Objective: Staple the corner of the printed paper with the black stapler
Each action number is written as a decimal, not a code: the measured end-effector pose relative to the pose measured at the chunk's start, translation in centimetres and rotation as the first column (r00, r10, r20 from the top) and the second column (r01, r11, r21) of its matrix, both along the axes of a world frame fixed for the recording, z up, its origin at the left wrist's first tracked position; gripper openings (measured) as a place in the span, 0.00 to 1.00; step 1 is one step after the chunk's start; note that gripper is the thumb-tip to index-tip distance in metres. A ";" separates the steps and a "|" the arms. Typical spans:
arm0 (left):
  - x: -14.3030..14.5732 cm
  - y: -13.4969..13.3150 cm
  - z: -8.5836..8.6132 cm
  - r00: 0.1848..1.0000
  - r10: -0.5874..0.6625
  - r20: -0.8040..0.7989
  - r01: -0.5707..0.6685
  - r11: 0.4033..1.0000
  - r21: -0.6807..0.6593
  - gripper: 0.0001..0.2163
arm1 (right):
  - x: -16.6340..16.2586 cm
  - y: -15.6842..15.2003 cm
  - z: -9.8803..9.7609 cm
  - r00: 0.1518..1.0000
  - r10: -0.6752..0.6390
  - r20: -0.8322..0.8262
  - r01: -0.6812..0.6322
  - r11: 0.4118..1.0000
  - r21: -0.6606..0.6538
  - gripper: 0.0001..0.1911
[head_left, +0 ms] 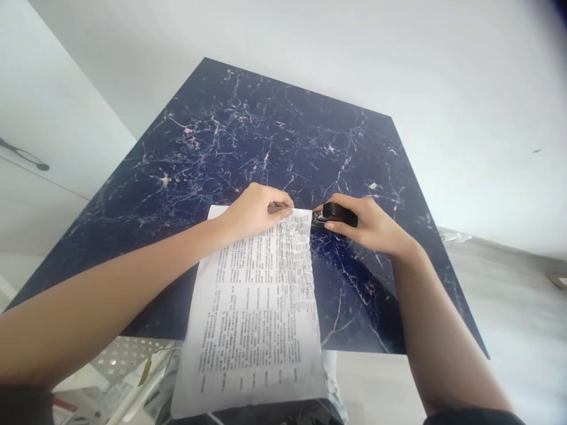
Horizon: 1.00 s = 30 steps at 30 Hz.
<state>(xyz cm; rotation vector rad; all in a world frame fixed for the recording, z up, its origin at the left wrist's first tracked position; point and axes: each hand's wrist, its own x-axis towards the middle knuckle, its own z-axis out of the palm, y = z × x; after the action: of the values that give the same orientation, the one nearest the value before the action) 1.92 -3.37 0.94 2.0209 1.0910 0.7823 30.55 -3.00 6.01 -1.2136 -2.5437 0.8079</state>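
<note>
Printed sheets of paper (252, 330) lie partly on the dark blue marbled table (266, 136) and hang over its near edge. At the paper's far edge my left hand (261, 206) pinches it between thumb and fingers. My right hand (367, 221) is wrapped round a black stapler (341, 213), whose front end points left at the paper's far right corner. Whether the paper is inside the stapler's jaws I cannot tell. The right side of the paper looks rippled, with text lines bunched together.
White walls (465, 88) border the table's far side and right. A white cabinet door with a dark handle (26, 154) stands at the left. Below the near edge, a white perforated basket (128, 354) holds papers. Pale floor (500, 295) shows at the right.
</note>
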 end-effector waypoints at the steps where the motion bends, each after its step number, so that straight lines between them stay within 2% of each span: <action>1: 0.1 0.0 0.0 1.000 0.001 0.004 -0.001 1.000 -0.016 0.08 | -0.2 -0.1 0.0 1.000 0.008 0.002 -0.008 1.000 -0.001 0.17; 4: 0.1 0.0 0.0 1.000 0.018 -0.004 -0.018 0.999 -0.050 0.08 | -0.7 -0.4 0.0 1.000 0.018 0.025 -0.018 1.000 0.008 0.15; 7: -0.2 0.1 0.0 1.000 0.010 0.001 -0.010 0.998 -0.066 0.08 | -0.5 -0.3 0.2 0.997 -0.055 0.054 0.052 0.997 0.056 0.14; 10: -0.4 0.1 0.1 0.995 -0.102 0.022 0.104 0.989 -0.103 0.09 | 0.1 0.0 0.3 0.985 -0.145 0.088 0.135 0.984 0.118 0.16; 13: -0.4 0.1 0.1 0.974 -0.228 -0.001 0.226 0.966 -0.121 0.11 | 0.5 0.2 0.1 0.989 -0.109 0.105 0.096 0.988 0.119 0.13; 15: -0.5 0.2 0.3 0.969 -0.241 -0.044 0.235 0.966 -0.110 0.14 | 0.4 0.3 -0.2 0.990 -0.091 0.105 0.078 0.989 0.127 0.12; 19: -2.0 0.6 1.2 0.957 -0.158 -0.244 0.153 0.987 -0.040 0.18 | 0.2 0.4 -0.6 0.990 -0.110 0.088 0.094 0.982 0.166 0.14; 21: -3.0 1.0 1.7 0.920 -0.157 -0.358 0.145 0.988 -0.062 0.18 | 0.1 0.5 -0.7 0.991 -0.109 0.078 0.096 0.984 0.148 0.14; 23: -3.6 1.2 2.0 0.880 -0.207 -0.427 0.174 0.978 -0.115 0.14 | 0.1 0.5 -0.8 0.993 -0.098 0.066 0.090 0.989 0.116 0.14; 25: -3.6 1.1 2.1 0.848 -0.264 -0.460 0.227 0.964 -0.135 0.10 | 0.0 0.4 -0.8 0.995 -0.088 0.050 0.082 0.991 0.106 0.13; 27: -3.3 0.8 2.1 0.838 -0.284 -0.467 0.259 0.959 -0.118 0.10 | -0.2 0.3 -0.8 0.995 -0.090 0.038 0.084 0.989 0.125 0.12; 30: -2.4 0.3 2.1 0.847 -0.237 -0.476 0.213 0.971 -0.104 0.13 | -0.6 0.2 -0.9 0.994 -0.098 0.037 0.092 0.985 0.148 0.11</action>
<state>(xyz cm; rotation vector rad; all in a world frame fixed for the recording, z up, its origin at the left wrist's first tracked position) -0.50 -3.10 2.99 2.3174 1.0920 0.1162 29.98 -2.85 5.14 -1.3076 -2.5071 0.5682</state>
